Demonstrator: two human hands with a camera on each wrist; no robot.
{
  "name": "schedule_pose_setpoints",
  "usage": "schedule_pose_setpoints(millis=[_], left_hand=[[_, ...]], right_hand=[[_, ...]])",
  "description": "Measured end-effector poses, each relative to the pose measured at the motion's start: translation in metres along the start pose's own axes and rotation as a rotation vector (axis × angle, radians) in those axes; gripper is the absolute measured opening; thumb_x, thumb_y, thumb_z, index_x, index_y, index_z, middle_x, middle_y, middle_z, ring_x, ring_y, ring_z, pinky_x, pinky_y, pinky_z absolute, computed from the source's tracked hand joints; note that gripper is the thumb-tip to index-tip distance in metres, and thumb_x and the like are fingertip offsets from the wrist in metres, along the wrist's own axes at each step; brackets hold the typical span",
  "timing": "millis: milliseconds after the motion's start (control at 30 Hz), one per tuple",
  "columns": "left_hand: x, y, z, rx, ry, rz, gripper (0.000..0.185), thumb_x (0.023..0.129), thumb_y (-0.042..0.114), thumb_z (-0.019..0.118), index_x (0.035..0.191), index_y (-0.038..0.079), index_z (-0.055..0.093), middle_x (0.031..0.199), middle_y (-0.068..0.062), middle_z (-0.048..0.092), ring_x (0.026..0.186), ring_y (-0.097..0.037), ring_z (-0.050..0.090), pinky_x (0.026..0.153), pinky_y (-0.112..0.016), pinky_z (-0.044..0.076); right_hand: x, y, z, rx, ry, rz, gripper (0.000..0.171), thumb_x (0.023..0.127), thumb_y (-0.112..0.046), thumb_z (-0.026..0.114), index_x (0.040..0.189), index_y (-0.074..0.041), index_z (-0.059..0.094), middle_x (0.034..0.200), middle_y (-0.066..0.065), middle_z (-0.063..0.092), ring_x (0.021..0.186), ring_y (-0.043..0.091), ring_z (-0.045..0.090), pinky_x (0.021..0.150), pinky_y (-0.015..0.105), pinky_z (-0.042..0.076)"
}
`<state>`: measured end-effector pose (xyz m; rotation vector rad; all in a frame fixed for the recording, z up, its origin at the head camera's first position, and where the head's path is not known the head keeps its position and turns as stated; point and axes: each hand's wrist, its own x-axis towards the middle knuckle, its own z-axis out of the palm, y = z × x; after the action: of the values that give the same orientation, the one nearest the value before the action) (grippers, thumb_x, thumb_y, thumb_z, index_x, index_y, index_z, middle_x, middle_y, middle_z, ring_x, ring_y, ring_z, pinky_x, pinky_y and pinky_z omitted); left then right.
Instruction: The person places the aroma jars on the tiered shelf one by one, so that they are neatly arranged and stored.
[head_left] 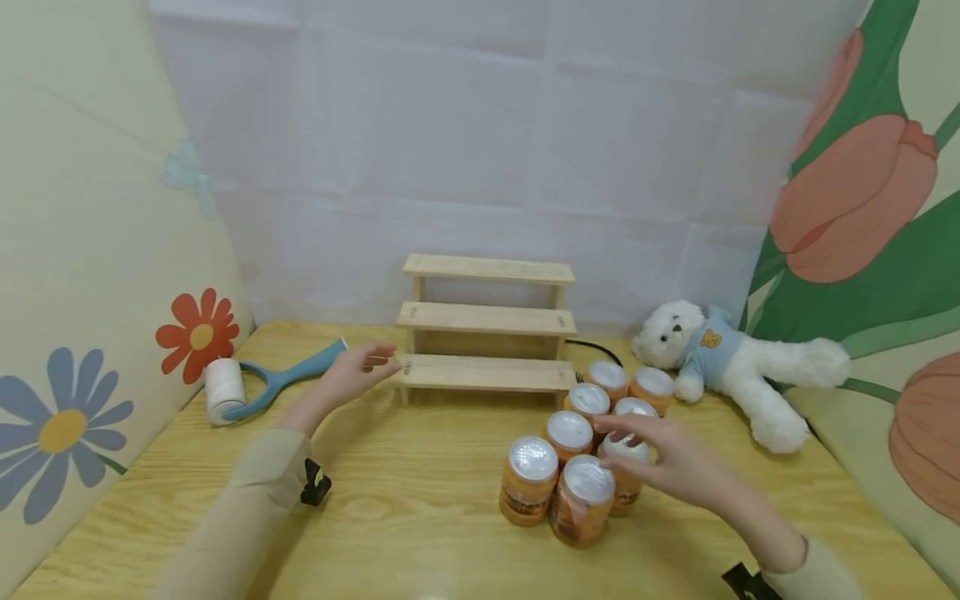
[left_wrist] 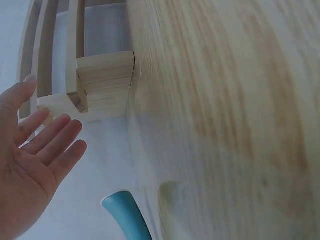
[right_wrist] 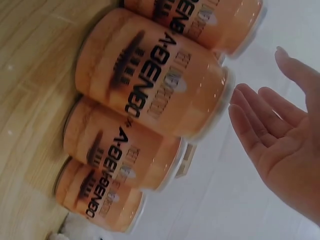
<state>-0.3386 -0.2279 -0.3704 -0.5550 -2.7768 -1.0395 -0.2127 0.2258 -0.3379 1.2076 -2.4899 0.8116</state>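
My left hand (head_left: 356, 372) is beside the left end of a three-step wooden shelf (head_left: 487, 374), fingers loosely extended and nothing in them. In the left wrist view the palm (left_wrist: 30, 175) faces the shelf's end panel (left_wrist: 107, 82). Several orange cans (head_left: 582, 502) with silvery lids stand upright in two rows right of the shelf's front. My right hand (head_left: 671, 458) hovers over the right-hand row, fingers relaxed and spread. In the right wrist view its fingertips come close to the lid edge of an orange can (right_wrist: 150, 75) with black lettering.
A blue-handled lint roller (head_left: 288, 377) with a white roll (head_left: 224, 390) lies at the left. A white teddy bear (head_left: 738, 367) in a blue shirt lies at the right, behind the cans. White cloth (head_left: 465, 125) hangs behind the wooden table (head_left: 405, 500).
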Motion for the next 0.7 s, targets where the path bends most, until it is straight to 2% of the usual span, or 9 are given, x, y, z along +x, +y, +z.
schedule_pose_setpoints(millis=[100,200,300,400,533,600,700], left_hand=[[0.003,0.0,0.003,-0.006,0.003,0.014,0.049,0.095,0.023,0.057,0.132,-0.008,0.047,0.13,-0.028,0.052,0.116,-0.046,0.052,0.096,-0.053,0.046],[0.005,0.0,0.007,-0.005,-0.005,0.045,0.047,0.095,0.019,0.058,0.13,-0.01,0.048,0.126,-0.029,0.054,0.113,-0.046,0.054,0.095,-0.055,0.046],[0.005,0.0,0.013,0.008,-0.02,0.065,0.047,0.095,0.019,0.057,0.13,-0.01,0.048,0.125,-0.03,0.055,0.113,-0.046,0.054,0.095,-0.056,0.046],[0.005,-0.001,0.015,0.015,-0.029,0.055,0.049,0.095,0.022,0.056,0.132,-0.009,0.046,0.13,-0.029,0.051,0.115,-0.047,0.052,0.096,-0.057,0.045],[0.004,-0.004,0.012,0.034,-0.044,0.033,0.053,0.096,0.026,0.056,0.135,-0.008,0.044,0.135,-0.028,0.047,0.118,-0.046,0.05,0.098,-0.058,0.043],[0.006,-0.005,0.011,0.051,-0.046,0.037,0.054,0.095,0.026,0.056,0.135,-0.009,0.044,0.136,-0.028,0.047,0.119,-0.045,0.05,0.099,-0.057,0.042],[0.008,-0.007,0.011,0.071,-0.049,0.047,0.055,0.095,0.026,0.057,0.134,-0.01,0.044,0.135,-0.029,0.047,0.118,-0.044,0.051,0.1,-0.056,0.041]], right_hand=[[0.002,-0.002,0.005,0.005,-0.032,-0.041,0.04,0.084,-0.016,0.071,0.121,-0.004,0.061,0.1,0.002,0.069,0.083,0.009,0.064,0.068,0.022,0.055],[0.003,-0.004,0.008,0.031,-0.078,-0.032,0.038,0.085,-0.021,0.07,0.119,-0.006,0.062,0.095,-0.002,0.067,0.081,0.005,0.061,0.065,0.019,0.054],[0.0,-0.007,0.009,0.058,-0.118,-0.001,0.038,0.086,-0.026,0.069,0.119,-0.008,0.063,0.096,-0.004,0.066,0.081,0.003,0.059,0.066,0.02,0.053],[0.0,-0.009,0.01,0.051,-0.138,0.004,0.04,0.085,-0.03,0.07,0.12,-0.011,0.063,0.1,-0.005,0.065,0.084,0.004,0.058,0.068,0.021,0.052],[0.001,-0.012,0.009,-0.003,-0.178,0.016,0.044,0.084,-0.037,0.069,0.123,-0.018,0.062,0.115,-0.005,0.063,0.102,0.011,0.058,0.085,0.034,0.053],[0.0,-0.015,0.007,-0.029,-0.205,0.035,0.045,0.084,-0.04,0.068,0.124,-0.021,0.061,0.121,-0.006,0.061,0.113,0.016,0.055,0.095,0.044,0.048],[-0.001,-0.019,0.006,-0.042,-0.234,0.055,0.046,0.083,-0.041,0.069,0.125,-0.024,0.059,0.125,-0.007,0.058,0.12,0.023,0.051,0.101,0.054,0.041]])
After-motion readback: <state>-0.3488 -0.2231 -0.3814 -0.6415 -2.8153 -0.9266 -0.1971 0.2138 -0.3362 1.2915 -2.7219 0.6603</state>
